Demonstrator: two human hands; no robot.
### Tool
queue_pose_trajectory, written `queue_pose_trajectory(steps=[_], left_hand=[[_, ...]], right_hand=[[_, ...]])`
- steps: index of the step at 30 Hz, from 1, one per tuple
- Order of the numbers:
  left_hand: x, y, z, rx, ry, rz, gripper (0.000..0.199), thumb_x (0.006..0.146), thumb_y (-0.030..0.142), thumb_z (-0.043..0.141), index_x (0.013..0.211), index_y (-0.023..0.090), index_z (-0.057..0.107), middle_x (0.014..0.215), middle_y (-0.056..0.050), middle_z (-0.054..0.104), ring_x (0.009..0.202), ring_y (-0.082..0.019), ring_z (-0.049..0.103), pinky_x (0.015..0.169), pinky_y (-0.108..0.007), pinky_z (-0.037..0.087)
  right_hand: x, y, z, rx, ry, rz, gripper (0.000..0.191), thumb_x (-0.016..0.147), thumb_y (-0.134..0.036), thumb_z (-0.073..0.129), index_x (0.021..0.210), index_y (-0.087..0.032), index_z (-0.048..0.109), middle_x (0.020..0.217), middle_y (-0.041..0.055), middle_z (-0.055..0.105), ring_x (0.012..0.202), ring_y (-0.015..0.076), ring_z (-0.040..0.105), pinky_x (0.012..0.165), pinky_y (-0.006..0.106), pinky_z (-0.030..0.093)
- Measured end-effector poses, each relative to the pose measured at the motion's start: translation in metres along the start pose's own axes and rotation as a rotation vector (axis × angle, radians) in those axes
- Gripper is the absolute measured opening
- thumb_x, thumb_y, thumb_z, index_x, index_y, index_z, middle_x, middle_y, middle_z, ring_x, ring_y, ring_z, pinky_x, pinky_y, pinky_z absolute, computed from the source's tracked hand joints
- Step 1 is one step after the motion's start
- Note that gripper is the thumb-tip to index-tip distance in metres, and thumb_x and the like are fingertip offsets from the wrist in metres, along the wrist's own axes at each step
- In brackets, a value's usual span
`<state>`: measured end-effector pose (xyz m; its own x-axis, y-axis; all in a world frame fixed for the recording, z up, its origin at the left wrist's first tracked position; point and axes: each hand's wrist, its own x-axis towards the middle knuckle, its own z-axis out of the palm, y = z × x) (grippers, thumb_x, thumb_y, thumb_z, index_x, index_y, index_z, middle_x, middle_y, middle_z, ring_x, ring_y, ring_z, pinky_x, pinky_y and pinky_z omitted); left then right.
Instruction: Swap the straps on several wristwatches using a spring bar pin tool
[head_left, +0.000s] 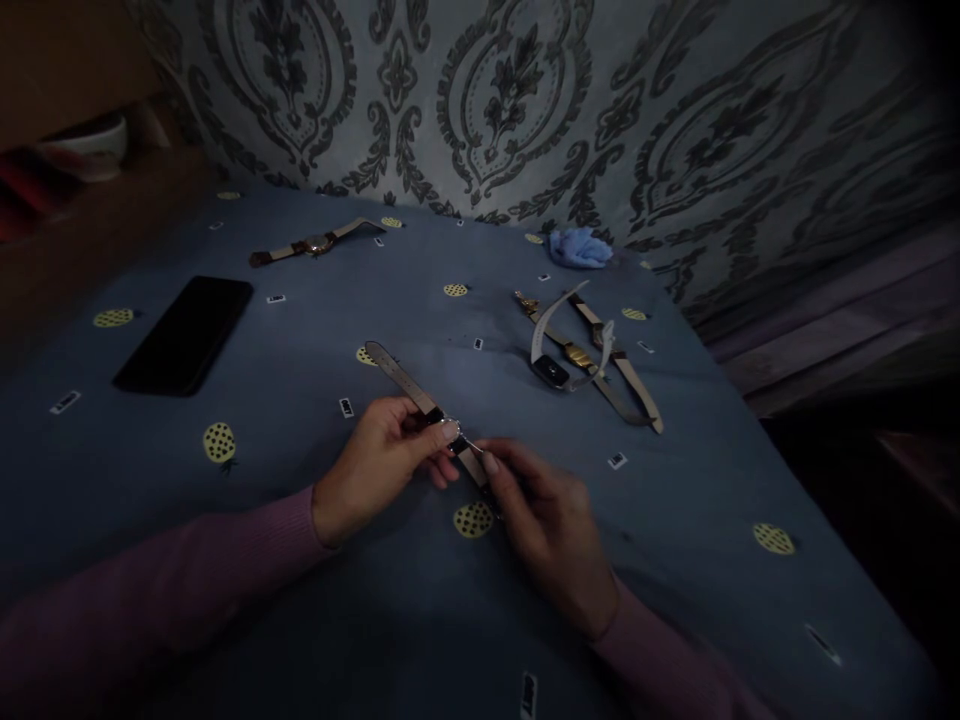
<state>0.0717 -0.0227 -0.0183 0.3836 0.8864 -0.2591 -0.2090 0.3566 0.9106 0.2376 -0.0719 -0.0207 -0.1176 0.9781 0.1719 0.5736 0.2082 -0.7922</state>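
Observation:
A wristwatch with a leather strap [405,378] is in my left hand [379,460], its thumb and fingers closed round the small case. The strap's two halves stretch out, one up to the left, the other down beneath my right hand [551,530]. That right hand pinches a thin metal tool [474,446], its tip at the case where the lower strap half joins. Most of the tool is hidden by the fingers, so its exact kind does not show.
Several watches lie to the right, among them a gold one [577,356] and a dark-faced one [551,371]. Behind them sits a crumpled blue cloth [580,247]. Another watch [318,243] and a black phone [185,335] lie left on the patterned tablecloth [300,600]. Patterned wallpaper [420,110] rises behind.

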Motion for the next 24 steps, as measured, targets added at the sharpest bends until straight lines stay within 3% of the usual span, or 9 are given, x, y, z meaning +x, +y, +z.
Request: queue_pose_trajectory(steps=[24], left_hand=[[0.0002, 0.0005, 0.0007, 0.011, -0.006, -0.010, 0.014, 0.081, 0.019, 0.066, 0.072, 0.012, 0.059, 0.059, 0.000, 0.062, 0.052, -0.011, 0.063, 0.050, -0.020, 0.051]], right_hand=[[0.0017, -0.0007, -0.0004, -0.014, -0.022, -0.026, 0.017, 0.097, -0.026, 0.046, 0.091, -0.020, 0.060, 0.065, -0.0010, 0.060, 0.054, 0.0127, 0.053, 0.052, 0.024, 0.041]])
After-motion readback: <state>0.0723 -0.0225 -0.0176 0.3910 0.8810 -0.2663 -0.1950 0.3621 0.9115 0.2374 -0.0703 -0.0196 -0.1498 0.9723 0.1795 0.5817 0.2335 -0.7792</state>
